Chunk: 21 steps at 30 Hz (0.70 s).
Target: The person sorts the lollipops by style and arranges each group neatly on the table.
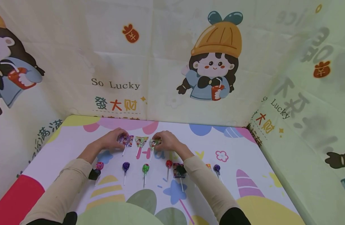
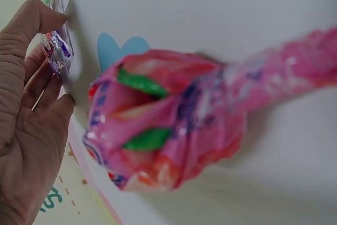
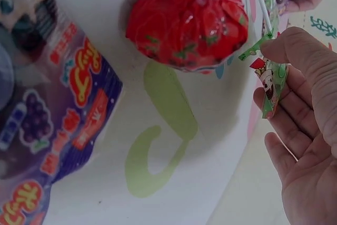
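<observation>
At the back of the table, my left hand (image 1: 114,139) pinches the edge of a purple-wrapped lollipop (image 1: 128,140), its white stick pointing toward me. In the left wrist view, thumb and fingers (image 2: 45,90) lie on either side of that shiny wrapper. My right hand (image 1: 167,141) pinches a green-wrapped lollipop (image 3: 271,85) by its wrapper between thumb and fingers. Another lollipop in a green and yellow wrapper (image 1: 141,141) lies between the two hands, stick also toward me. The three stand side by side in a row.
Nearer me lies a second row: pink (image 1: 99,165), purple (image 1: 126,166), green (image 1: 145,168) and red (image 1: 169,164) round lollipops, a dark flat-wrapped one (image 1: 178,171), an orange one (image 1: 208,166) and another purple one (image 1: 216,168). Printed curtains (image 1: 166,62) enclose the table.
</observation>
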Motion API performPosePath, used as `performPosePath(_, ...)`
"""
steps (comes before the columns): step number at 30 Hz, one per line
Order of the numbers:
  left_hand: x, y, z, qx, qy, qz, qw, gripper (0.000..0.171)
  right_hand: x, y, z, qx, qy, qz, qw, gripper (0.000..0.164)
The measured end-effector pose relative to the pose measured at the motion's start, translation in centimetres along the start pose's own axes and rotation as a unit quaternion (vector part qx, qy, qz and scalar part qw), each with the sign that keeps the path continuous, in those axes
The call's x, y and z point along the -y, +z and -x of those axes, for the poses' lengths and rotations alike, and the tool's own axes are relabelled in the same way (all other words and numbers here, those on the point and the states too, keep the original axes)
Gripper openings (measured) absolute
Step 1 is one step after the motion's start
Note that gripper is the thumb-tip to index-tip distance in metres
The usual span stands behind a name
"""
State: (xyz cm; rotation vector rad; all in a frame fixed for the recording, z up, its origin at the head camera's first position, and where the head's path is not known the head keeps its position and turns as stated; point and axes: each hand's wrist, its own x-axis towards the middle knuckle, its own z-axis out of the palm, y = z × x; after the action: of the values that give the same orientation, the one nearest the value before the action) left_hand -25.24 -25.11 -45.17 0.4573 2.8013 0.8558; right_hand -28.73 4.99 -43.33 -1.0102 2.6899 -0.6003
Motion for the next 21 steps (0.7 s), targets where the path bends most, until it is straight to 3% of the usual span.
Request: performPosePath(21,0.17,0.28,-0.09,0.002,-0.009,0.004,1.0000,0.055,0.19,0.47,-0.10,0.016,0.027,0.025,0.999,0.038)
